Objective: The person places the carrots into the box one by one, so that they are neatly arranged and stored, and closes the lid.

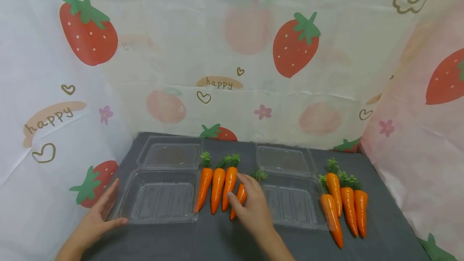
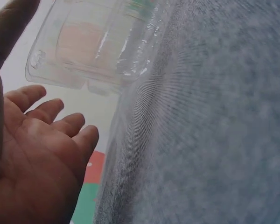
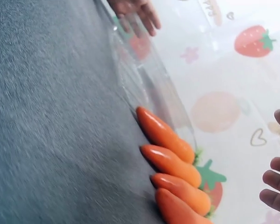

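My left hand (image 1: 96,216) is beside a clear plastic clamshell box (image 1: 159,200), with its thumb and fingers spread and nothing held. The left wrist view shows that palm (image 2: 42,154) near the see-through box (image 2: 88,60). Over the middle row of orange carrots (image 1: 218,188) hovers my right hand (image 1: 253,208), partly covering the rightmost carrot (image 1: 241,195). In the right wrist view its fingers (image 3: 275,184) are relaxed and apart from the carrots (image 3: 172,163). Green leafy tops (image 1: 232,159) point to the back.
A second lidded clear box (image 1: 290,200) lies open to the right, its lid (image 1: 284,159) folded back. More carrots (image 1: 349,208) lie at its right, one overlapping its rim. Strawberry-printed cloth (image 1: 217,43) walls the grey tabletop (image 1: 174,241) at back and sides.
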The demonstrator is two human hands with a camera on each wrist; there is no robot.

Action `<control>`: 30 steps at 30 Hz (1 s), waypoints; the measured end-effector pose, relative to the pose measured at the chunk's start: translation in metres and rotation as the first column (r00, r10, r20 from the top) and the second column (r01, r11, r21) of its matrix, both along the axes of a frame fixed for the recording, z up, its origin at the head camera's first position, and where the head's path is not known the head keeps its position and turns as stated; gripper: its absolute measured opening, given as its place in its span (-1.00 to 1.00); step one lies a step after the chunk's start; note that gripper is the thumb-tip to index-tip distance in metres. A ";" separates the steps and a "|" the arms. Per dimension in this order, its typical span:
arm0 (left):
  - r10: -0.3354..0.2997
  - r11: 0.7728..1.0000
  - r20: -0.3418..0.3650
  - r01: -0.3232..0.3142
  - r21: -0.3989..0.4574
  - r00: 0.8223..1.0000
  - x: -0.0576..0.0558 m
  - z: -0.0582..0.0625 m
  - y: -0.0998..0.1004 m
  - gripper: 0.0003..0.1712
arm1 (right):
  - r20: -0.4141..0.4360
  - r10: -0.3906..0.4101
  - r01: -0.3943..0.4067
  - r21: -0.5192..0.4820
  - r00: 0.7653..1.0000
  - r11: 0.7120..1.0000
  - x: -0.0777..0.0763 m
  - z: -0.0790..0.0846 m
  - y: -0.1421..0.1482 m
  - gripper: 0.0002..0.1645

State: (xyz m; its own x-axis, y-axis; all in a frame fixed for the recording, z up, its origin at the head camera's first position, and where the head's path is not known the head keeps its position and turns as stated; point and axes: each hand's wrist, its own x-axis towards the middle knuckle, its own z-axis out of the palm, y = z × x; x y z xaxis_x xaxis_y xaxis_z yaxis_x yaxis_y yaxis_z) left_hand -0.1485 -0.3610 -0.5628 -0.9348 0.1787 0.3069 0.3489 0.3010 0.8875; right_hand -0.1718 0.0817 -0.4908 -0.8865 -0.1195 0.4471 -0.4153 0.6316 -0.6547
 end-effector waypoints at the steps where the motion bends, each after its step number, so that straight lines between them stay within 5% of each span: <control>1: -0.006 1.000 -0.006 0.006 0.005 1.000 -0.001 -0.001 0.001 0.32 | -0.003 0.007 -0.007 -0.002 1.000 1.000 0.000 -0.001 -0.002 -0.37; 14: -0.008 1.000 0.028 0.009 -0.028 1.000 -0.003 -0.008 0.006 0.35 | 0.024 0.007 -0.005 -0.061 1.000 0.998 0.002 -0.020 -0.024 -0.42; 30: -0.063 0.998 0.078 0.060 0.037 0.995 0.000 -0.014 0.002 0.29 | 0.155 -0.025 0.031 -0.034 0.988 0.999 -0.008 -0.046 -0.041 -0.45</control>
State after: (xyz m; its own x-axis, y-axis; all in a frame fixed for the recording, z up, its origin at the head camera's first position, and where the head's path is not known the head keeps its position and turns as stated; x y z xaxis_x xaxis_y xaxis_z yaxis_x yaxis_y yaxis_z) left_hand -0.1480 -0.3590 -0.5772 -0.9440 0.2271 0.2393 0.2940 0.2502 0.9225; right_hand -0.1796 0.0405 -0.5369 -0.9480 -0.0798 0.3080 -0.2897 0.6163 -0.7322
